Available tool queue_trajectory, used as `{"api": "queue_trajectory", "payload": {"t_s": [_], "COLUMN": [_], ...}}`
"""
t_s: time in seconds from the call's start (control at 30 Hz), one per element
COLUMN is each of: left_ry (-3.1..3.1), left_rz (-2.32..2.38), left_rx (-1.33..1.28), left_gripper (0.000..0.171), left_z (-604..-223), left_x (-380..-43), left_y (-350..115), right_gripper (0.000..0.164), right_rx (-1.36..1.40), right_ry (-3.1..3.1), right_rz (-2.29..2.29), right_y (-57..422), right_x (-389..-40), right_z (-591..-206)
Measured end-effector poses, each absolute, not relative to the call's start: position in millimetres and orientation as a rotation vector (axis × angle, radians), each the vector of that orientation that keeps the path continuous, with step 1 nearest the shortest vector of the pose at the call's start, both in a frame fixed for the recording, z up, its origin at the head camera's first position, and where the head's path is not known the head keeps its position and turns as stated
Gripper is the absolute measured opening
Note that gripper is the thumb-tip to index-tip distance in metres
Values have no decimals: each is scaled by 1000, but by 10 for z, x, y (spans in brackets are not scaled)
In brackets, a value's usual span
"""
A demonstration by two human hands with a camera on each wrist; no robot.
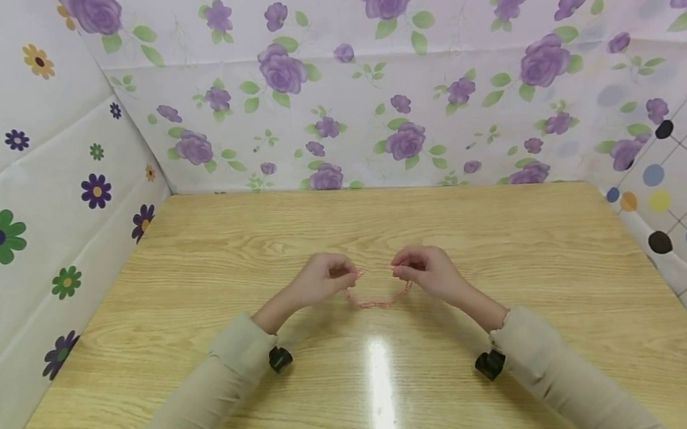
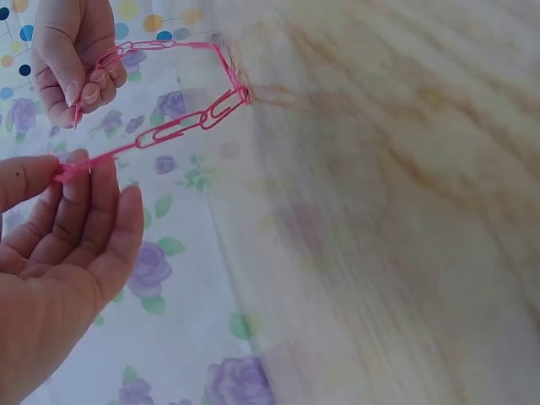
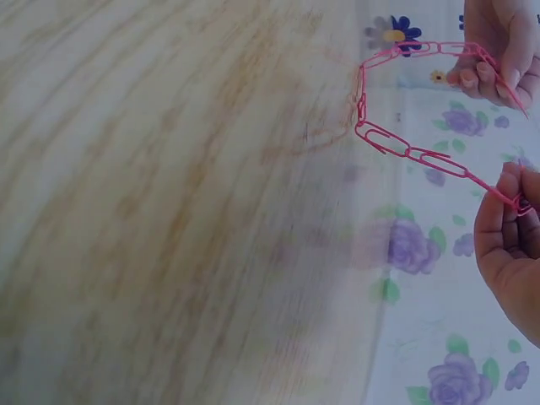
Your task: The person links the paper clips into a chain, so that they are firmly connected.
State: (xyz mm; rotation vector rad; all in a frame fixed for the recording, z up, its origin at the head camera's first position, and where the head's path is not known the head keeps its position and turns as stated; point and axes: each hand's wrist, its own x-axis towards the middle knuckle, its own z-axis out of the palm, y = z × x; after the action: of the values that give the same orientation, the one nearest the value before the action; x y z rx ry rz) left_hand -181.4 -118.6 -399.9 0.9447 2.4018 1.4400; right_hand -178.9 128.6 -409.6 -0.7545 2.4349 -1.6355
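Note:
A chain of linked pink paper clips (image 1: 377, 304) hangs in a U between the two hands, its lowest links down at the tabletop. The left hand (image 1: 324, 278) pinches one end between thumb and fingertips. At the other end, the right hand (image 1: 429, 272) does the same, a short gap away from the left. In the left wrist view the paper clip chain (image 2: 181, 128) slopes from the left hand (image 2: 76, 228) to the table and back up to the right hand (image 2: 76, 63). The right wrist view shows separate links of the chain (image 3: 411, 152) near the right hand (image 3: 510, 245).
The wooden table (image 1: 201, 252) reflects a bright strip of light near its front. Behind it rises a wall covering (image 1: 335, 107) with purple flowers. A flowered sheet (image 1: 35, 218) stands at the left, a dotted one (image 1: 683, 215) at the right. Each wrist wears a small black camera (image 1: 280, 359).

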Motion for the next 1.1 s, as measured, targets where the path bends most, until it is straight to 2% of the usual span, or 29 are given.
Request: {"api": "queue_trajectory", "payload": {"t_s": [0.23, 0.53, 1.1], "left_ry": [2661, 2867, 2931], "left_rz": [1121, 791, 679], "left_rx": [1161, 1229, 1294], "left_gripper": [9, 7, 7], "left_z": [-3956, -3873, -3793], "left_x": [-1837, -1782, -1719], "left_y": [-1048, -902, -862], "right_gripper": [14, 16, 14], "right_rx": [-771, -821, -824], "right_ry": [2364, 2380, 2475], "right_rz": [-1703, -1801, -1662], "right_y": [1254, 1288, 1147], "right_x": [-1670, -1790, -1609], "right_z": [-3895, -4091, -3763]}}
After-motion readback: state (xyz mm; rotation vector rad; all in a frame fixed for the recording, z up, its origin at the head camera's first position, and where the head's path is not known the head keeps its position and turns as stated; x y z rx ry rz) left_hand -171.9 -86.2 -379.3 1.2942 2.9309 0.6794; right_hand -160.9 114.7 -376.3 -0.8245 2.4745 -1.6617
